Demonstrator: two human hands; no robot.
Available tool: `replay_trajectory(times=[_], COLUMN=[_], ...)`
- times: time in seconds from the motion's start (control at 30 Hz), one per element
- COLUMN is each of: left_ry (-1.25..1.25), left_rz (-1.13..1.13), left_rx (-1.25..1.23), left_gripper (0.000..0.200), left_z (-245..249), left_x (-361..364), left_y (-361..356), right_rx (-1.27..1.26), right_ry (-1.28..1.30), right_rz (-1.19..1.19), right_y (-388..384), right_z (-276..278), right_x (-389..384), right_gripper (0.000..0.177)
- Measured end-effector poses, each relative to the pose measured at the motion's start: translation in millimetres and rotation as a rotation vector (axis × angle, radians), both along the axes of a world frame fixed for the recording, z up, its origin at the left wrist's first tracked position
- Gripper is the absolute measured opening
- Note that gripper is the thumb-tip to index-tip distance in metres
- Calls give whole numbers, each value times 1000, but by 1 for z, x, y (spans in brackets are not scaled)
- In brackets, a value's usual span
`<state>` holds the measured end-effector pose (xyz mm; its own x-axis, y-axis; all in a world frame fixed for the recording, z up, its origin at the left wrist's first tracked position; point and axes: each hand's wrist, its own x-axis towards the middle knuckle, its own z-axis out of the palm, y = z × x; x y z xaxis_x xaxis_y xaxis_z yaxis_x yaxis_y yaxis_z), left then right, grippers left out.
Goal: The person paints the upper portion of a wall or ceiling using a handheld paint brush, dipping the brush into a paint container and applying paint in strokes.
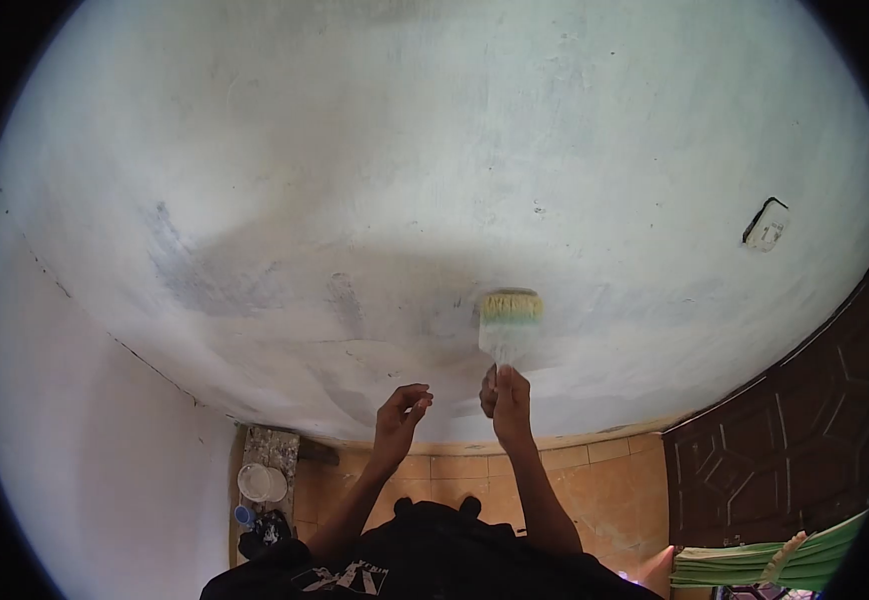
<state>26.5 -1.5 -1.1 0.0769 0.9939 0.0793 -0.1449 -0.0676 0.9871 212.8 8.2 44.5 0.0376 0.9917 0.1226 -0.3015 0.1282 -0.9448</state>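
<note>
My right hand (510, 400) is wrapped round the handle of a wide paintbrush (511, 325). Its yellowish bristles, greenish near the ferrule, point up against the pale painted wall (405, 200). White paint covers the brush's flat body. To the left of it, my left hand (402, 415) hovers in front of the wall with its fingers loosely curled and nothing visible in them. Grey smudges and patchy paint mark the wall around the brush.
A switch plate (768, 225) is on the wall at right. Lower left, a stained bench (272, 447) holds a white bucket (260, 483), a blue cup (245, 515) and a black bag (267, 532). A dark carved door (765, 450) and green curtain (775, 562) are lower right, beside orange floor tiles (605, 490).
</note>
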Motion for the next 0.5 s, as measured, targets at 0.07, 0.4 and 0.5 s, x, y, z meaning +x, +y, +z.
replay_trajectory(times=[0.07, 0.4, 0.5], left_ry=[0, 24, 25], left_rz=[0, -11, -7], left_rx=[2, 13, 18], left_gripper=[25, 28, 26], left_z=[1, -5, -1], left_x=[1, -8, -9], left_y=[1, 1, 0], right_rx=[5, -34, 14], right_ry=[-41, -122, -101], right_rz=[12, -58, -45], right_y=[16, -24, -1], right_z=[-17, -44, -7], right_x=[5, -3, 0], right_gripper=[45, 45, 46])
